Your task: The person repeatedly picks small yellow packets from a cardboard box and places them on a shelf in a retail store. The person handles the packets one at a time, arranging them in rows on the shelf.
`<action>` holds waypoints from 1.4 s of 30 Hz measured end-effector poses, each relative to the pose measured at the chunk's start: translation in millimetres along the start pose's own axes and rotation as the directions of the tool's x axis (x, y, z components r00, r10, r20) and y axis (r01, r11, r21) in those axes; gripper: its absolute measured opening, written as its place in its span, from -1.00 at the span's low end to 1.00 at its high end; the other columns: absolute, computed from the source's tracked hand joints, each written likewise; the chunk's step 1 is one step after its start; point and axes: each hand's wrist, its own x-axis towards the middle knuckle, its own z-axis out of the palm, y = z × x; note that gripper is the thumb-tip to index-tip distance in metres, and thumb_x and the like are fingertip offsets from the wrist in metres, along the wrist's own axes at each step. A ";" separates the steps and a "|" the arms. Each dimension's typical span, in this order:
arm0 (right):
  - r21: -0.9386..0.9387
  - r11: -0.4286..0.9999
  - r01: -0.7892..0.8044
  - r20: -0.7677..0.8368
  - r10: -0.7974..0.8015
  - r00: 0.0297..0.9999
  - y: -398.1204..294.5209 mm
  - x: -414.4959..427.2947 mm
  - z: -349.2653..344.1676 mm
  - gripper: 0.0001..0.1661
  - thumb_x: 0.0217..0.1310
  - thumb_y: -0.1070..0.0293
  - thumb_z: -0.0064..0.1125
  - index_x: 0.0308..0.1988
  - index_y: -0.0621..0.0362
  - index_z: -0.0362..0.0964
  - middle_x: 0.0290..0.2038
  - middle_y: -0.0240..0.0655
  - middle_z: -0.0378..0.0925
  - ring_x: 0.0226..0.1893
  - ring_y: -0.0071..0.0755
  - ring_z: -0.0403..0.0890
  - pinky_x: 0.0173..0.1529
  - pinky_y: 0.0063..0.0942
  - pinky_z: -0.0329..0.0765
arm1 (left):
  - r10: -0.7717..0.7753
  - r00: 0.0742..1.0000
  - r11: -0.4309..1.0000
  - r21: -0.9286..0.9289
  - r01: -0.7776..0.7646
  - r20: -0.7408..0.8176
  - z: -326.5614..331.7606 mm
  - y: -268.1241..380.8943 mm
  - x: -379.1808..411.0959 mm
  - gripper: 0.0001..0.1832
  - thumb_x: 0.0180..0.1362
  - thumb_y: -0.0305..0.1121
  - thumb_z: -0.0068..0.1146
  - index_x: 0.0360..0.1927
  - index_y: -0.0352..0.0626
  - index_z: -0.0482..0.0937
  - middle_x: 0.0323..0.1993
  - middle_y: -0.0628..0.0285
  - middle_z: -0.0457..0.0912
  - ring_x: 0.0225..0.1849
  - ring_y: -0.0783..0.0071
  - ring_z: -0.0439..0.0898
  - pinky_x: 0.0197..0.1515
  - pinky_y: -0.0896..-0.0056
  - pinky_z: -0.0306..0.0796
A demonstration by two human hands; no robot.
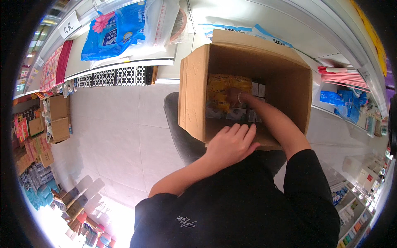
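An open cardboard box (pixel 194 93) stands before me with its flaps spread. My left hand (pixel 232 141) lies over the near rim of the box, fingers bent inward. My right hand (pixel 234 96) reaches deep inside, a bracelet at its wrist, and touches yellow printed packets (pixel 220 80). Its fingertips are in shadow, so its grip is unclear. Beneath and beside the packets lie small whitish boxes (pixel 237 114) on the bottom.
Behind the cardboard box is a white shelf (pixel 167 62) with a blue tissue pack (pixel 114 34). Black-and-white patterned goods (pixel 114 77) line a lower shelf. To the right hang blue packages (pixel 344 100). A dark seat (pixel 181 136) shows beneath the box. Cartons (pixel 59 119) stand at left.
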 end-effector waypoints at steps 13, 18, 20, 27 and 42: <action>-0.333 0.937 0.110 -0.151 -0.167 0.974 -63.5 -52.2 20.6 -0.48 0.42 0.13 0.04 0.24 0.15 0.42 -0.07 -0.03 0.64 -0.12 0.02 0.67 0.04 0.04 0.53 | -0.008 1.000 1.000 -0.026 0.008 0.028 1.9 -3.4 -0.8 -0.53 0.17 -0.04 0.27 -0.02 -0.20 0.59 -0.23 0.27 0.61 -0.26 0.40 0.61 -0.25 0.43 0.52; -0.619 0.784 0.056 -0.248 -0.262 0.932 -54.6 -28.9 27.9 -0.52 0.46 0.16 -0.04 0.24 0.09 0.43 -0.06 -0.08 0.67 -0.10 -0.01 0.71 0.06 0.06 0.56 | 0.010 1.000 1.000 -0.014 -0.009 0.027 -0.7 -2.5 0.6 -0.53 0.16 -0.05 0.28 -0.02 -0.20 0.59 -0.24 0.28 0.61 -0.25 0.41 0.60 -0.25 0.43 0.50; -0.648 0.751 0.128 -0.242 -0.363 0.900 -47.1 -22.9 35.4 -0.53 0.47 0.15 -0.08 0.24 0.07 0.44 0.04 -0.08 0.62 -0.03 -0.03 0.69 0.11 0.03 0.54 | 0.019 1.000 1.000 -0.004 -0.019 0.013 -0.3 -1.9 2.1 -0.53 0.15 -0.05 0.29 -0.03 -0.20 0.59 -0.25 0.28 0.60 -0.25 0.41 0.59 -0.25 0.43 0.50; -0.467 0.821 0.329 0.045 -0.349 0.936 -69.2 -68.9 21.6 -0.48 0.33 0.24 -0.01 0.26 0.00 0.39 0.31 -0.15 0.33 0.25 -0.03 0.47 0.22 -0.05 0.46 | -0.011 1.000 1.000 0.012 0.011 0.003 2.1 -2.0 1.0 -0.57 0.16 -0.05 0.28 -0.06 -0.16 0.59 -0.25 0.27 0.61 -0.27 0.37 0.61 -0.26 0.41 0.51; -0.460 0.868 0.188 -0.191 -0.303 0.934 -37.1 -316.3 -63.9 -0.66 0.21 0.14 0.15 -0.24 0.14 0.69 -0.28 -0.02 0.69 -0.22 0.09 0.70 -0.06 -0.07 0.62 | -0.119 0.977 0.957 -0.241 0.160 0.174 -17.4 14.0 26.6 -0.77 0.19 -0.28 0.28 -0.12 -0.09 0.61 -0.27 0.15 0.68 -0.23 0.20 0.69 -0.22 0.23 0.57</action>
